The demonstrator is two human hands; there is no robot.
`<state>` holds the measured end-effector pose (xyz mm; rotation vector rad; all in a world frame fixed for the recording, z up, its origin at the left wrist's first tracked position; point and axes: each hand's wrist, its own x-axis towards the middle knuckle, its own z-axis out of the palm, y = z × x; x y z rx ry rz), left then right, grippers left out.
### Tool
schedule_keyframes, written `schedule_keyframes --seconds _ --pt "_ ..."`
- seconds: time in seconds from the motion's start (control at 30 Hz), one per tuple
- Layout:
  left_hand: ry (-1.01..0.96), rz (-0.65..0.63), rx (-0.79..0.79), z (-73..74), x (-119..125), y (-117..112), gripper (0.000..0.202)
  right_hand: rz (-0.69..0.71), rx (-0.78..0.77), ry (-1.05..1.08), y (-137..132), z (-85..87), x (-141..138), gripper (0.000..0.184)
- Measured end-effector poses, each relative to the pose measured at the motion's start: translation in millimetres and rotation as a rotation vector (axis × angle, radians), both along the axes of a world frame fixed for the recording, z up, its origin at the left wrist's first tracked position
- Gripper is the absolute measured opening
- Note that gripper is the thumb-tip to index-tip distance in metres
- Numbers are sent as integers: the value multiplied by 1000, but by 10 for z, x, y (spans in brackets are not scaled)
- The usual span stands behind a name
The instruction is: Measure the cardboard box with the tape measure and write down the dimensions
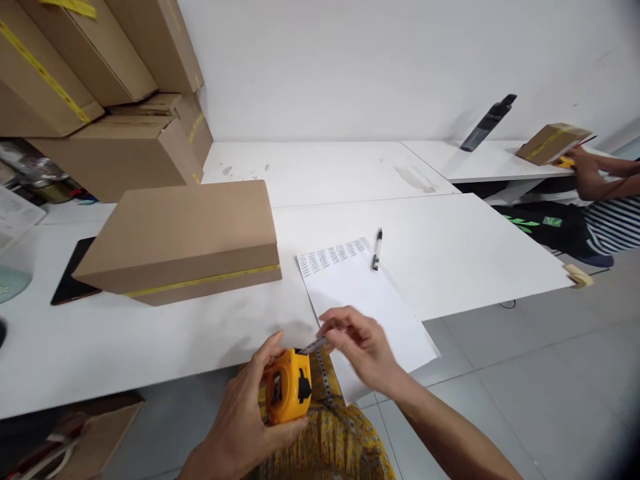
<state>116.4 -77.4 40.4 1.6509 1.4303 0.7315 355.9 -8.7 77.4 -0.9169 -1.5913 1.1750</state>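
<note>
My left hand (245,407) is wrapped round a yellow tape measure (289,390) with a black button, held above my lap at the table's front edge. A short length of the metal blade (313,345) sticks out of its case. The blade's free end sits pinched between the thumb and fingers of my right hand (357,343). Below that hand lies a paper sheet (365,293) with rows of writing along its top; its near part hangs past the table edge. A pen (377,249) rests at the sheet's upper right corner.
A closed cardboard box (185,227) with yellow tape lies left on the white table (475,253), partly over a dark flat object (75,273). More boxes (120,153) are stacked behind. At far right, another person's hands (590,170) are near a small box (553,142) and a dark bottle (487,125).
</note>
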Motion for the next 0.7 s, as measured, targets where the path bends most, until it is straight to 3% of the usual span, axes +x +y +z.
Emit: schedule_keyframes --seconds 0.07,0.13,0.2,0.27,0.33,0.43,0.53,0.63,0.7 --pt "29 -27 70 42 62 95 98 49 152 -158 1 -66 -72 22" --pt "100 -44 126 131 87 205 92 6 255 -285 150 -85 27 19" --pt "196 -2 180 231 65 315 82 -194 225 -390 448 -81 303 20" --pt "324 73 228 311 7 414 70 -563 115 -601 841 -81 674 28" --pt "483 148 244 362 -65 495 58 -757 -52 -870 1238 -103 1013 31" --pt "699 222 206 400 -160 583 45 -685 -202 -1115 1664 -183 1290 42" --pt "841 255 169 403 -246 643 41 -541 -175 -1178 1835 -278 1346 31" --pt "948 243 179 368 -376 689 41 -511 -146 -1016 1844 -332 1427 28" --pt "997 204 258 340 -464 704 42 -536 -160 -700 1795 -325 1548 27"
